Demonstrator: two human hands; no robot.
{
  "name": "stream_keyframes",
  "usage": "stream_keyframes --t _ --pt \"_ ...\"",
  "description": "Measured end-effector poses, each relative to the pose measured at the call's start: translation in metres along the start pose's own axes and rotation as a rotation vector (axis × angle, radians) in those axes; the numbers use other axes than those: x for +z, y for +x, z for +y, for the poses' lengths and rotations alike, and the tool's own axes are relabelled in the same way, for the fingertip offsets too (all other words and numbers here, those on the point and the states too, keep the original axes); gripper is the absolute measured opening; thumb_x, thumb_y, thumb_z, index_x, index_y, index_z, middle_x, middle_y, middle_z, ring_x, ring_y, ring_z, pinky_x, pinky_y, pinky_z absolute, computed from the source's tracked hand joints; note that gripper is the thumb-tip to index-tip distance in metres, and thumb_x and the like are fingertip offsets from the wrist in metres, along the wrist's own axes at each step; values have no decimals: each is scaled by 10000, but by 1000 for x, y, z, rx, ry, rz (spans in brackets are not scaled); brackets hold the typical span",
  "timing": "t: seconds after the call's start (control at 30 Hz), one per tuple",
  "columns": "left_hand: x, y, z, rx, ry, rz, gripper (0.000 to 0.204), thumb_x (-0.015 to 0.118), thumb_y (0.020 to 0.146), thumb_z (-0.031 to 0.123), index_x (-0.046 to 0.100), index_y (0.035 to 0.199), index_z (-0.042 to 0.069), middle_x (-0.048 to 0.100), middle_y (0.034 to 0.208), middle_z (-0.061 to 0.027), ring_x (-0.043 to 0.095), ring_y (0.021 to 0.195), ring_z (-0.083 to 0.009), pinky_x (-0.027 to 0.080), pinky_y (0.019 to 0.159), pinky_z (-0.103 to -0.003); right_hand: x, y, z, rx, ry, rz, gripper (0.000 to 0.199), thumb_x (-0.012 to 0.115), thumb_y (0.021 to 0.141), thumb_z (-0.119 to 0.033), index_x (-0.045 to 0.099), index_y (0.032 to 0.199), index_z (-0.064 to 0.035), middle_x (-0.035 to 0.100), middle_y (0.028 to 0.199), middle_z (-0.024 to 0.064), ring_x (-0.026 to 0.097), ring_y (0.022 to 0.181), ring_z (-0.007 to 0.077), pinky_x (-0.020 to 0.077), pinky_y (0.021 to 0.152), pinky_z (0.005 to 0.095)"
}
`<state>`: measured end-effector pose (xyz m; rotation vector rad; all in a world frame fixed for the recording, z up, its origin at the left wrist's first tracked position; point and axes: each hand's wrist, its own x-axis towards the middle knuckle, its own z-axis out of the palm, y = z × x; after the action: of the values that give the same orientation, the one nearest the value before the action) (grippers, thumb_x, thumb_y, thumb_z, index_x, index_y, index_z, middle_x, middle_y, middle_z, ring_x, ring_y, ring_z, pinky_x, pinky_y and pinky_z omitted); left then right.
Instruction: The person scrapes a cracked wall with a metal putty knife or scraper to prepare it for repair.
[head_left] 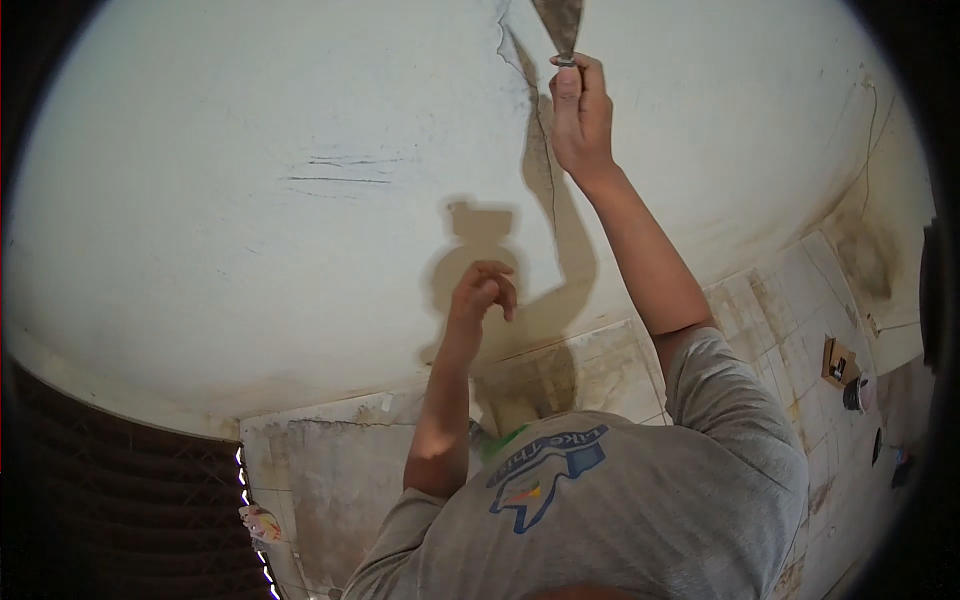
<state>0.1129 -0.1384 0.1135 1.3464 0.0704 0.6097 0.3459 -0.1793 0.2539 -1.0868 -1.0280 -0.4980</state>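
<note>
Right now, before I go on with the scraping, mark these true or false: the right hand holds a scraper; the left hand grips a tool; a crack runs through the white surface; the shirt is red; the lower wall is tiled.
1. The right hand holds a scraper against the white surface. True.
2. The left hand grips a tool. False: its fingers are curled and no tool shows in it.
3. A crack runs down the white surface by the scraper. True.
4. The shirt is red. False: it is grey with a blue print.
5. The lower wall is tiled. True: stained pale tiles.
</note>
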Motion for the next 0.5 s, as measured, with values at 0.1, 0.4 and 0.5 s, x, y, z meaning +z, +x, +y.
stream_keyframes --t 0.1,0.4,0.5 --pt "6 -17 -10 -78 105 -60 596 569 867 544 485 1166 35 556 709 -71 528 613 -161 448 602 -296 11 5 16 -47 -229 -39 260 459 985 -234 495 1070 9 584 716 202 587 636 358 458 584 424" --pt "21 -108 -90 -455 -230 376 445 573 915 309 445 1231 23 603 782 -81 569 677 -142 462 622 -268 -13 -262 129 -257 -1023 -225 263 528 921 -147 569 1070 67 592 882 179 586 628 280 493 513 340" --pt "32 -128 -126 -794 69 326 373 565 930 254 466 1205 21 603 786 -75 568 682 -125 470 617 -270 -137 -503 177 301 -773 -767 512 533 835 -142 435 1283 88 599 1075 277 621 913 387 512 780 450"
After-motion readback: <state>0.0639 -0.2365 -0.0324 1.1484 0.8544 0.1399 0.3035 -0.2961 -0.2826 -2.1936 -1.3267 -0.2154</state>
